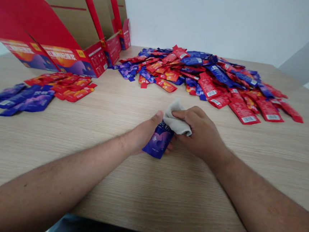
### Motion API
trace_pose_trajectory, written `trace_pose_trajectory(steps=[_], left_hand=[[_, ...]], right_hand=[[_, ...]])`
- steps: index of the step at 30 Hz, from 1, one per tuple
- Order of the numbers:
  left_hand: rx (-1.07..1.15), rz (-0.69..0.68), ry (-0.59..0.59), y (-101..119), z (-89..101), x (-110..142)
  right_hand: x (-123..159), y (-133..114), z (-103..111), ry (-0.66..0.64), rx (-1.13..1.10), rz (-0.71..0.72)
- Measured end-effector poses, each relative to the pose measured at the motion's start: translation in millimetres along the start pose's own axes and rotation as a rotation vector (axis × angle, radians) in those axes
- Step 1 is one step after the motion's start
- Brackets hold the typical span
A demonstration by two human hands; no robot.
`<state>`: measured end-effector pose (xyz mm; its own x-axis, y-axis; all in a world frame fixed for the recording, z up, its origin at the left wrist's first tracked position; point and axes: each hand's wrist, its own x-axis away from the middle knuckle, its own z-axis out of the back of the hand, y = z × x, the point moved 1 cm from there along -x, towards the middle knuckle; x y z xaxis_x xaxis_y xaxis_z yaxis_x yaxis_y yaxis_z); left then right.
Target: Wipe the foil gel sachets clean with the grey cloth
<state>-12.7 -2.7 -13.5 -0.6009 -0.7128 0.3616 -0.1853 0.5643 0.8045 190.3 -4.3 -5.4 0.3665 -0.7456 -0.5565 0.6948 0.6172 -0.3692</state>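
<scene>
My left hand [145, 134] is closed on a blue-purple sachet [158, 141], its thumb along the upper left edge and its fingertips showing from beneath on the right. A pale grey cloth [176, 118] lies folded against the sachet's upper part. My right hand [200, 132] pinches this cloth between thumb and fingers. The cloth covers the sachet's top end. Both hands are close together above the middle of the table [126, 193].
A big heap of red and blue sachets [201, 73] lies at the back. On the left are a group of red sachets [70, 85] and several blue sachets [28, 97]. Behind them stand open red cartons [69, 40] near the wall [206, 19].
</scene>
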Motion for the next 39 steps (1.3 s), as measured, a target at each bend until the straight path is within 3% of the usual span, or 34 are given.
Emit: trace_pose_trajectory(steps=[8, 15, 39], left_hand=[[0.001, 0.017, 0.017, 2.6, -2.2, 1.0], [0.052, -0.024, -0.054, -2.5, 3.9, -2.2], [-0.004, 0.015, 0.005, 0.3, -2.2, -0.3]], right_hand=[[0.0, 0.0, 0.7, 0.000, 0.011, 0.006], [-0.3, 0.5, 0.9, 0.012, 0.018, -0.032], [0.0, 0.6, -0.5, -0.010, 0.008, -0.043]])
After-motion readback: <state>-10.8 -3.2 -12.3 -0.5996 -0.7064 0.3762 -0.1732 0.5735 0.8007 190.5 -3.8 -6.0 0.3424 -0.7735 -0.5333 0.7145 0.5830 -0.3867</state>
